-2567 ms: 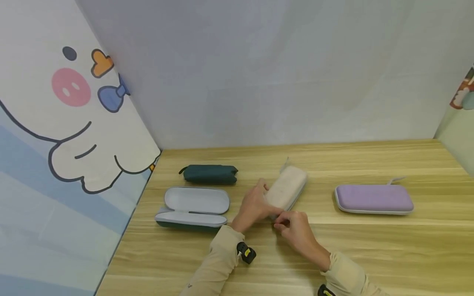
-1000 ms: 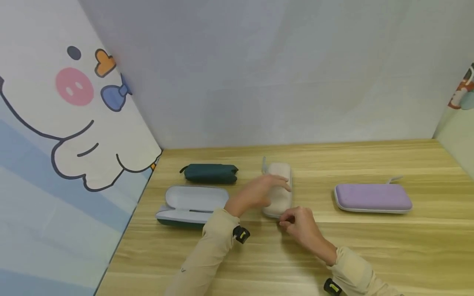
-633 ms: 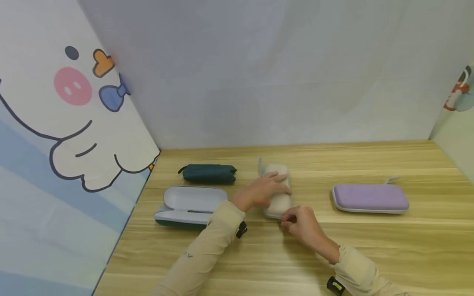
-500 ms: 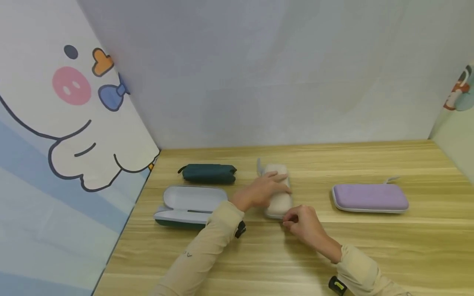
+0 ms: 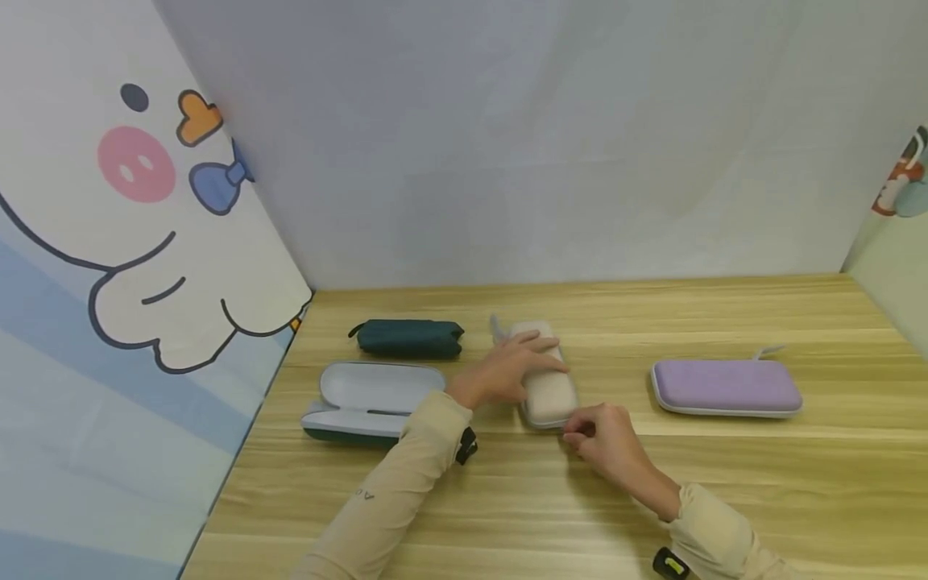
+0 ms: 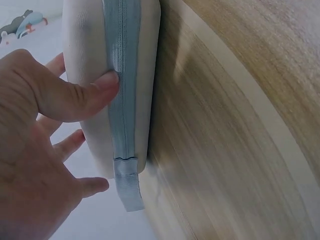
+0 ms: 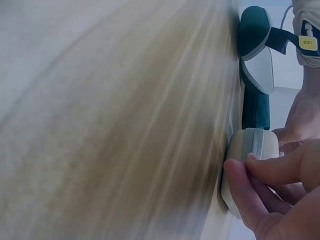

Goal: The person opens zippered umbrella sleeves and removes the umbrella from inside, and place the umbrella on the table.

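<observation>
A cream zip-up pencil case [image 5: 550, 396] with a pale grey-blue zip band [image 6: 125, 115] lies slightly slanted on the table, looking closed. My left hand [image 5: 510, 369] grips it across the far half, fingers over the top; in the left wrist view the thumb presses its zip side. A fabric tab [image 6: 128, 186] sticks out at the case's far end. At the near right corner, my right hand [image 5: 611, 441] pinches with thumb and forefinger at the zip band. The zipper pull there is hidden behind the fingertips [image 7: 236, 172].
Left of the cream case stands an open hard case [image 5: 383, 388], green outside with pale lining, partly behind my left sleeve. A dark green pouch-like item [image 5: 409, 338] lies behind it. On the right rests a closed purple zip-up case [image 5: 727, 387]. A grey wall [image 5: 580, 161] bounds the table's back.
The left hand has shifted from the case's near left side to across its top. The case has turned, its far end swinging left. The right hand has moved slightly right, still pinching at the corner.
</observation>
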{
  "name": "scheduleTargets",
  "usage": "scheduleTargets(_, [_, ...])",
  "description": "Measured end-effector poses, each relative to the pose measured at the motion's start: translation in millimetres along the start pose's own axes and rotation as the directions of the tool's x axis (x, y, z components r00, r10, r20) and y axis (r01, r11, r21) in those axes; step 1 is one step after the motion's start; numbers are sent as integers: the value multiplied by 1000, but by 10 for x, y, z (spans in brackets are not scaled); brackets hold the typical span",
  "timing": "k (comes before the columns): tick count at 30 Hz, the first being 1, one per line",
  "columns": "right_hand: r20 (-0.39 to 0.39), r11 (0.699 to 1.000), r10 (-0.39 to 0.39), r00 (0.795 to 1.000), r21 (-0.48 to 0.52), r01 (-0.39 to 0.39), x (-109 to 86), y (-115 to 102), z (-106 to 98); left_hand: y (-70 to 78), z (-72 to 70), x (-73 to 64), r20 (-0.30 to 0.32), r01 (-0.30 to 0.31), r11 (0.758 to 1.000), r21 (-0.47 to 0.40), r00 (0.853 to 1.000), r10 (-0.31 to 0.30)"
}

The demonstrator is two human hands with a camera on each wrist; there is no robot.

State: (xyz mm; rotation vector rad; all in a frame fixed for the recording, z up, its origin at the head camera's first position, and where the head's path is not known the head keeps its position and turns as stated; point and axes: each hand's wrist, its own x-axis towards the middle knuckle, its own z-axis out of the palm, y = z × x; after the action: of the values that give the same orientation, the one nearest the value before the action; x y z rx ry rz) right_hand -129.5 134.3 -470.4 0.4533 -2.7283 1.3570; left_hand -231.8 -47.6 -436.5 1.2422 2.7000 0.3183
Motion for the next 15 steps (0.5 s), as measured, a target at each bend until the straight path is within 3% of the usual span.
scheduleTargets(6, [-45,999,34,998,12,-33,-31,26,21,2,14,10,7,60,998,3,998,-60])
scheduleTargets(15, [-39,996,77,996,51,-75,-51,64,13,4,25,15,-6,98,995,11,995,-98])
